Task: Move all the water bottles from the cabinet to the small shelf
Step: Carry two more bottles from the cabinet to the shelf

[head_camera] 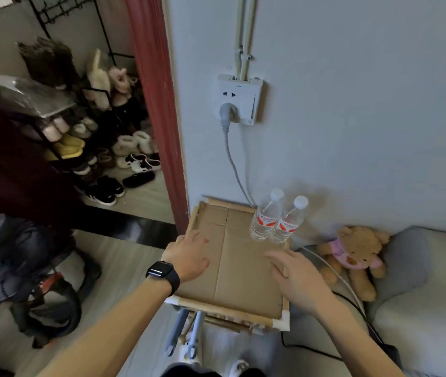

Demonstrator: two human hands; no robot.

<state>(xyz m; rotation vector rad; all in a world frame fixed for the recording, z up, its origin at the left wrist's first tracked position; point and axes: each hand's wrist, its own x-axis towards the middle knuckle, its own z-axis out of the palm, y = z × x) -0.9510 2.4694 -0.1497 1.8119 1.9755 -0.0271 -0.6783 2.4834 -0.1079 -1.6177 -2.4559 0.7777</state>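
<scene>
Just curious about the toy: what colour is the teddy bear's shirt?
Pink. The teddy bear wears it, seen best in the head view.

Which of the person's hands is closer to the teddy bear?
The right hand. It hovers over the right side of the shelf top, just left of the teddy bear. The left hand, with the watch on its wrist, is over the shelf's left edge, farther away.

- Two clear plastic water bottles with white caps and red labels: first, second, touching side by side, just beyond the right hand.
- Two bare hands, both empty with fingers spread: the right hand and the left hand.
- One black wristwatch, on the left wrist.
- One brown plush teddy bear in a pink shirt, right of the right hand.
</scene>
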